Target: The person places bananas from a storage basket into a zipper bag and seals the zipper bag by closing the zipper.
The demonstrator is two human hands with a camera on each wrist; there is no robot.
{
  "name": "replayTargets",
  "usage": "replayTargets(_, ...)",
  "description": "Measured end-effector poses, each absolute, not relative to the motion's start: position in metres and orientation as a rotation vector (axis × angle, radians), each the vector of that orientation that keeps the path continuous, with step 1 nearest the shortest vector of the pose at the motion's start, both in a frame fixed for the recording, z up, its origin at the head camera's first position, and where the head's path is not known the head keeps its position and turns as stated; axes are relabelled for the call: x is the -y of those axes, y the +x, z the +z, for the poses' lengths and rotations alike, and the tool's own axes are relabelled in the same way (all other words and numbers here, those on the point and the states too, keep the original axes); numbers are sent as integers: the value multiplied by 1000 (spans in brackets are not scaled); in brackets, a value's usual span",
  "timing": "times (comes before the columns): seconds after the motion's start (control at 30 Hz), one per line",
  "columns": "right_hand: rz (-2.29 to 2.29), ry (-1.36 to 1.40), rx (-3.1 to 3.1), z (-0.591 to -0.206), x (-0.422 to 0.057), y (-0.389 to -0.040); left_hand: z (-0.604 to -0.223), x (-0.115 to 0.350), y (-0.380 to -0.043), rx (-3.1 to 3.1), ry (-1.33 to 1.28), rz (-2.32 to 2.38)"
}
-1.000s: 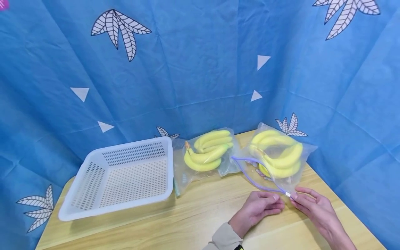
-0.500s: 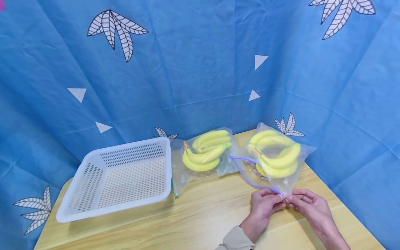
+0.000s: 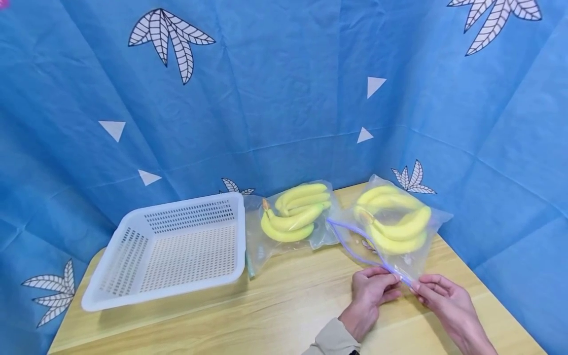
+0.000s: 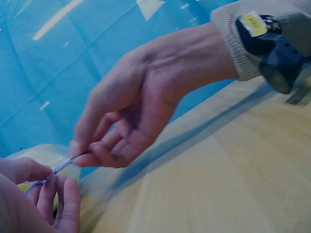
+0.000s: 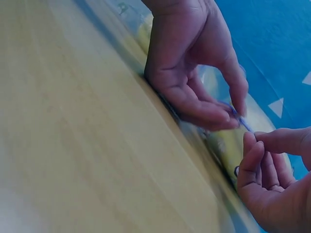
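A clear zip bag [image 3: 437, 218] lies at the right of the table with yellow bananas [image 3: 401, 242] inside. Its purple zip edge [image 3: 354, 252] gapes in a loop on the left side. My left hand [image 3: 369, 292] pinches this edge near the front corner, between thumb and fingers. At the corner itself, my right hand [image 3: 452, 301] pinches the end of the strip. In the left wrist view the purple strip [image 4: 64, 165] is stretched between the two sets of fingertips. The right wrist view also shows the strip [image 5: 247, 124] running from one hand to the other.
A second clear bag [image 3: 256, 246] holding bananas [image 3: 288, 234] lies at the back middle, partly behind the basket. The white perforated basket [image 3: 241, 236] stands at the left. Blue patterned cloth [image 3: 284, 88] hangs behind the wooden table [image 3: 266, 315].
My left hand has come onto the zip edge; the two hands met at the corner, then moved slightly apart along the strip. The white slider visible earlier in the head view is now hidden.
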State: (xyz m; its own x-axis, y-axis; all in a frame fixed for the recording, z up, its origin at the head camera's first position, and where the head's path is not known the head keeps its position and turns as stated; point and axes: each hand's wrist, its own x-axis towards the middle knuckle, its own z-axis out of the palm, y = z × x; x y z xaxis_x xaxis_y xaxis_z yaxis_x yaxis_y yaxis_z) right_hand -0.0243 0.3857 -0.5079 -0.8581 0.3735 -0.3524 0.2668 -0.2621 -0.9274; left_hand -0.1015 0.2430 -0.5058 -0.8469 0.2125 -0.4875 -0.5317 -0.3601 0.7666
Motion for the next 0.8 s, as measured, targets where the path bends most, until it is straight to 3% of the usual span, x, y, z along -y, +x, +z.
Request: replayTargets(0.8, 2341, -891, 1958, -521, -408, -1, -508, -205, -148, -1345, -418, 2393)
